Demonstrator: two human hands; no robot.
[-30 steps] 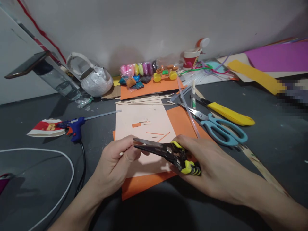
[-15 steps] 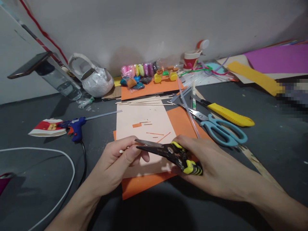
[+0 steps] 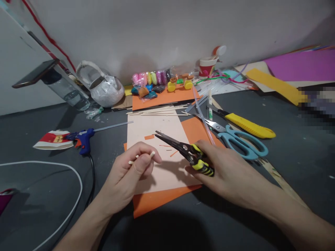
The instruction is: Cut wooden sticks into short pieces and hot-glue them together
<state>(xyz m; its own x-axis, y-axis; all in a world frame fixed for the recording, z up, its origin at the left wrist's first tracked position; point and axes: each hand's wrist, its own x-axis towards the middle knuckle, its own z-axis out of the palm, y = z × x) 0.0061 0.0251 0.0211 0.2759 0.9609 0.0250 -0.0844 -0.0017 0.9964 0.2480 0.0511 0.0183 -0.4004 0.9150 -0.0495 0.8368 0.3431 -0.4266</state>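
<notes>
Left hand [image 3: 128, 177] pinches pale sticks [image 3: 152, 154], one end angled up-right, left of and apart from the cutters [image 3: 184, 147] clasped in right hand [image 3: 227, 170].

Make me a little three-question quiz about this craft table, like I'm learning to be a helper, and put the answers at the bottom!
1. Who has the black metal snips with yellow-and-black grips: the left or the right hand?
2. True or false: the left hand pinches short, thin, pale sticks.
3. Fill the gap: beside the metal scissors with light-blue plastic handles lies a long, slim cutter knife with a ____ handle.

Key:
1. The right hand.
2. True.
3. Yellow.
</notes>
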